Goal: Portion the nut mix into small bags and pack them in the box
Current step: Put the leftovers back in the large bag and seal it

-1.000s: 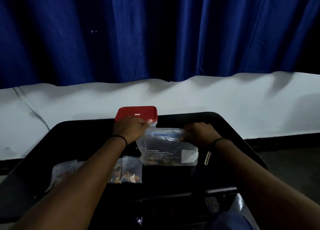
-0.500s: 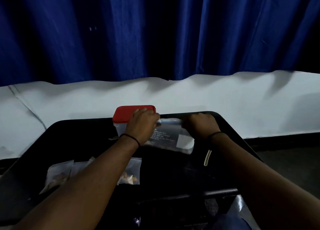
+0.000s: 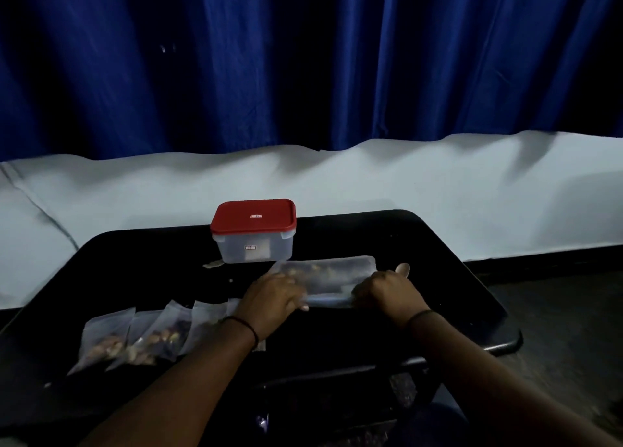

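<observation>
Dim blue curtain behind, black table (image 3: 438,244) below. Large zip bag of nut mix (image 3: 327,273) lying flat at frame centre, pinched at its near edge by left hand (image 3: 273,295) and right hand (image 3: 387,291), fingers curled. Probably light, limp, slippery; best held along the stiffer zip strip.

I see a black table (image 3: 438,244) in front of a blue curtain (image 3: 303,58). My left hand (image 3: 273,295) and right hand (image 3: 387,289) each pinch an end of the near edge of a large clear zip bag (image 3: 327,271) of nut mix lying flat. Just behind it stands a clear box (image 3: 254,246), its red lid (image 3: 253,216) on. Near my left forearm lie small bags (image 3: 141,335) of nuts, overlapping in a row.
</observation>
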Available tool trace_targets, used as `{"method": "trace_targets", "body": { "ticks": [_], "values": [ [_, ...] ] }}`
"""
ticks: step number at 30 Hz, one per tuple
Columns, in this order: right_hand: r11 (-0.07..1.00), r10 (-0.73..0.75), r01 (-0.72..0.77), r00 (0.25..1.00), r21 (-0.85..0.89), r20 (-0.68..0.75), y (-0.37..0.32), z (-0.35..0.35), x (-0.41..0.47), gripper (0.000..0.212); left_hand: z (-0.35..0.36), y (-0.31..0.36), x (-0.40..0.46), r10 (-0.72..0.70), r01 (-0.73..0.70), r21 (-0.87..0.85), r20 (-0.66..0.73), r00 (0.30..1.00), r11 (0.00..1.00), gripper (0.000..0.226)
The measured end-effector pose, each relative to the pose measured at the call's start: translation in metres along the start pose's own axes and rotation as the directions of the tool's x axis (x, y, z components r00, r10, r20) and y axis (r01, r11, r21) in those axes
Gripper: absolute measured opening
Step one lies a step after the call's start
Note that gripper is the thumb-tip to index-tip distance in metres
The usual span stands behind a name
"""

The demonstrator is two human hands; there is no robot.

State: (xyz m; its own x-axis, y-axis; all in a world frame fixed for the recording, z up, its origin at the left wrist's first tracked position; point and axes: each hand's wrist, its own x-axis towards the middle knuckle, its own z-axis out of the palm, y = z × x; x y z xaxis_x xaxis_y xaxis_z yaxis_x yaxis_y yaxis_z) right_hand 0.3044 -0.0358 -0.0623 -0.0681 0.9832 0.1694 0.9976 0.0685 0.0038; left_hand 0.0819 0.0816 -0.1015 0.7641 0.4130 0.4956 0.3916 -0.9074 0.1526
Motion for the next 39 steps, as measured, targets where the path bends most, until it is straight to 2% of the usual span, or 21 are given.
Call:
{"method": "trace_targets", "body": {
  "ticks": [1,3,5,7,11,13,15,17,19,23,25,26,28,30,32,35,37,39],
  "values": [
    [0.992,0.060,-0.069,0.995,0.109,0.076,0.002,0.002,0.002,0.014,-0.005,0.000,0.001,-0.110,0.115,-0.085,0.066,0.992,0.990,0.014],
    [0.928,0.193,-0.225,0.972,0.296,0.133,0.004,0.002,0.002,0.016,-0.014,0.001,0.004,-0.317,0.359,-0.192,0.220,0.923,0.913,0.017],
    [0.849,0.267,-0.311,0.950,0.427,0.161,0.006,0.001,0.007,0.017,-0.018,0.001,0.009,-0.413,0.479,-0.248,0.274,0.868,0.842,0.017],
    [0.841,0.262,-0.306,0.952,0.447,0.158,0.006,0.001,0.012,0.017,-0.019,0.002,0.015,-0.448,0.530,-0.266,0.313,0.837,0.805,0.021],
    [0.890,0.310,-0.310,0.949,0.334,0.053,0.007,0.002,0.025,0.024,-0.020,-0.002,0.026,-0.402,0.423,-0.019,0.272,0.874,0.906,0.026],
    [0.906,0.326,-0.322,0.945,0.273,0.034,0.008,0.005,0.032,0.026,-0.018,-0.005,0.033,-0.405,0.407,0.052,0.268,0.874,0.912,0.034],
    [0.941,0.289,-0.282,0.957,0.185,-0.011,0.006,0.008,0.039,0.027,-0.012,-0.008,0.038,-0.452,0.436,0.124,0.321,0.832,0.891,0.041],
    [0.961,0.266,-0.258,0.962,0.102,-0.068,0.004,0.010,0.041,0.023,-0.008,-0.011,0.043,-0.503,0.495,0.126,0.374,0.779,0.860,0.045],
    [0.969,0.244,-0.235,0.959,0.079,-0.142,0.006,0.010,0.041,0.022,-0.008,-0.012,0.048,-0.515,0.516,0.107,0.378,0.769,0.850,0.042],
    [0.975,0.013,-0.084,0.946,-0.207,-0.323,0.013,0.018,0.038,0.018,-0.007,-0.013,0.045,-0.528,0.544,0.030,0.295,0.797,0.838,0.032],
    [0.956,-0.125,-0.009,0.892,-0.294,-0.435,0.014,0.028,0.034,0.014,-0.006,-0.015,0.044,-0.524,0.552,-0.003,0.310,0.793,0.834,0.030],
    [0.947,-0.188,0.034,0.864,-0.320,-0.466,0.015,0.031,0.031,0.020,-0.006,-0.016,0.044,-0.517,0.551,-0.019,0.322,0.793,0.834,0.028],
    [0.935,-0.264,0.106,0.845,-0.338,-0.465,0.015,0.037,0.024,0.031,-0.007,-0.018,0.044,-0.497,0.542,-0.061,0.324,0.805,0.838,0.027],
    [0.935,-0.264,0.137,0.885,-0.327,-0.384,0.015,0.041,0.019,0.039,-0.007,-0.020,0.043,-0.480,0.535,-0.110,0.320,0.817,0.838,0.028],
    [0.939,-0.222,0.121,0.929,-0.323,-0.296,0.018,0.048,0.016,0.051,-0.005,-0.023,0.040,-0.470,0.538,-0.150,0.331,0.818,0.830,0.030],
    [0.947,-0.141,0.068,0.965,-0.313,-0.219,0.014,0.051,0.018,0.051,-0.005,-0.028,0.040,-0.464,0.554,-0.202,0.362,0.809,0.808,0.028],
    [0.958,-0.080,0.020,0.976,-0.285,-0.204,0.007,0.047,0.022,0.047,-0.010,-0.026,0.043,-0.438,0.520,-0.136,0.387,0.811,0.843,0.027],
    [0.964,-0.037,-0.013,0.982,-0.267,-0.184,-0.001,0.043,0.026,0.034,-0.011,-0.023,0.046,-0.425,0.436,0.056,0.361,0.830,0.898,0.026]
  ]
}}
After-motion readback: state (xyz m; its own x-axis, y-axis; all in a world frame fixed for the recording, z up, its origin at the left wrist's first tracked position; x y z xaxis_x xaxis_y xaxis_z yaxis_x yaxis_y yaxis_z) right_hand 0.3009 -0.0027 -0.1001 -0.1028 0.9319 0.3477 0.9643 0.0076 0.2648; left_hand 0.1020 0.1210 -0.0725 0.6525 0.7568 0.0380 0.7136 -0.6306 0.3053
